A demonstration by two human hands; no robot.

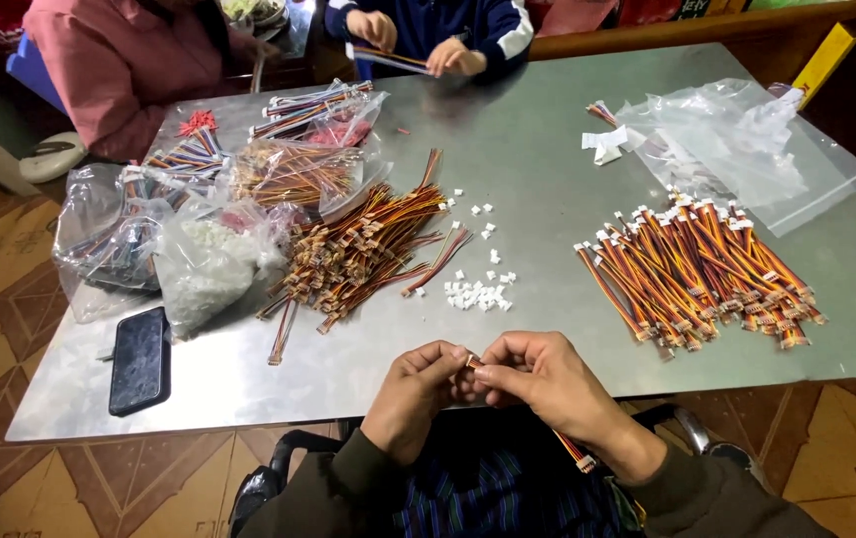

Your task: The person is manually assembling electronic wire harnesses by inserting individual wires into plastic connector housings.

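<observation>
Both hands meet just off the near edge of the metal desk (548,149). The left hand (416,394) and the right hand (545,384) each hold a pressed-together grip, pinching one end of a striped ribbon cable (570,450) between fingertips; the cable runs back under the right wrist, and its far end, with a small connector, hangs over the lap. Whether a white piece sits between the fingertips cannot be told. On the desk just ahead of the hands lies a scatter of small white connector housings (475,292). To their left spreads a loose heap of unfinished cables (363,249), partly overlapped by clear plastic bags: one bag of white housings (204,264), one bag of cable bundles (288,171), and a further bag of darker cables (109,244) at the desk's left edge. A black phone (140,360) lies near the front left corner. To the right rests a fanned pile of finished cables (702,274), behind it an almost empty clear bag (747,139). At the far edge, another person's hands (413,45) hold a cable.
</observation>
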